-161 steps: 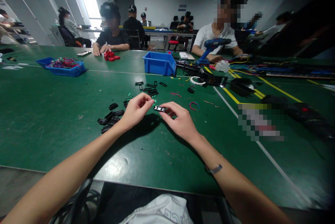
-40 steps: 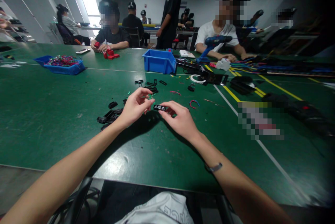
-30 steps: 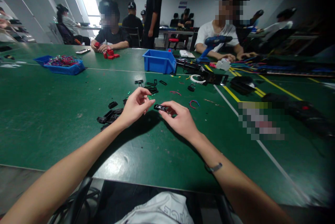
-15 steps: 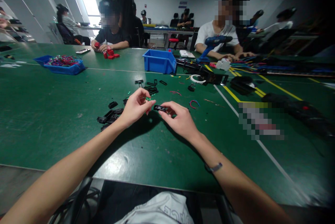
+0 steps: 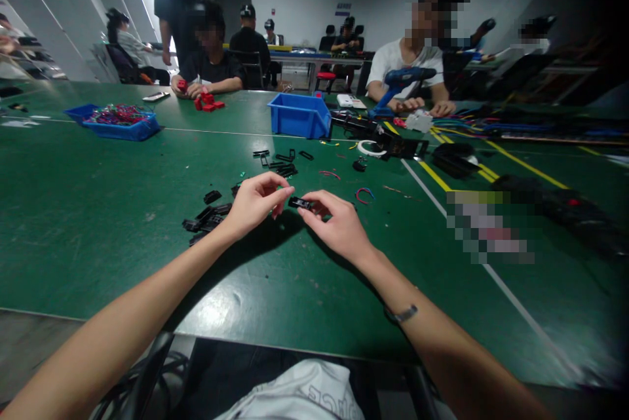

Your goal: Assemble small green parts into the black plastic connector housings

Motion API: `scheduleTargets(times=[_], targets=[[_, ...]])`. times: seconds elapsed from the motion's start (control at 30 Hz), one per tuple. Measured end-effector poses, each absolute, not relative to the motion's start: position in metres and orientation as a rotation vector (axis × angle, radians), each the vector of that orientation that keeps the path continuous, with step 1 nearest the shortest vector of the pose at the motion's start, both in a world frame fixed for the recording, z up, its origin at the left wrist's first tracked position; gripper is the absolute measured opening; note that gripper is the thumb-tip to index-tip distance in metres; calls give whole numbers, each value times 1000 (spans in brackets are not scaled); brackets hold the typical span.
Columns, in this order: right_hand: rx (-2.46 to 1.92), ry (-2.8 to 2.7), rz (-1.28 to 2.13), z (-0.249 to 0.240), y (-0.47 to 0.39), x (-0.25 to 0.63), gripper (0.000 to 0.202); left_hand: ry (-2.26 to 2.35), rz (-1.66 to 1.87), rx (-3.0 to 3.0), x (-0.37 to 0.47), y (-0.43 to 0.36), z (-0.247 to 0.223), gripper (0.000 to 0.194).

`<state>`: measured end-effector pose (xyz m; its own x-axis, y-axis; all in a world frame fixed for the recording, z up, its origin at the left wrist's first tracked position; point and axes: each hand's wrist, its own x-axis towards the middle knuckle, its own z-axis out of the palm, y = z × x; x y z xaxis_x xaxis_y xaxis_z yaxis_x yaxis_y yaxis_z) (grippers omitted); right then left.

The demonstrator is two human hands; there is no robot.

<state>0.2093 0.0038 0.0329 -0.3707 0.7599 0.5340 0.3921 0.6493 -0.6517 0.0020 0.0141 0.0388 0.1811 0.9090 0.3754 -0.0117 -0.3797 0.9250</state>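
Above the green tabletop, my right hand [image 5: 339, 222] pinches a small black plastic housing [image 5: 299, 202] between thumb and fingers. The housing is narrow, with a recess along its top. Just left of it is my left hand [image 5: 260, 202], thumb and index fingertip brought together close to the housing's left end. Whether those fingertips hold a tiny part or touch the housing, I cannot tell. Beside my left wrist lies a heap of black plastic parts [image 5: 209, 218]. Beyond my hands are several thin black frames [image 5: 285, 164].
A blue bin [image 5: 299, 116] stands past the frames. On the left, a blue tray [image 5: 122, 126] holds coloured wires. Short wire loops [image 5: 364, 195] lie to the right. A blue power drill [image 5: 400, 86] and black cable assemblies [image 5: 560, 207] are further right. Co-workers sit across the table.
My left index finger has lowered and straightened toward the thumb; the green specks by it no longer show. My right hand and the housing stay put. A standing person behind moved left.
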Motion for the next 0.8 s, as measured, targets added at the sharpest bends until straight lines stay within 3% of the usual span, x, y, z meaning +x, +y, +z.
scheduleTargets(times=[0.8], targets=[[-907,-2004,533,32,4,211,16,876,1440,1547,2,16,41,27]])
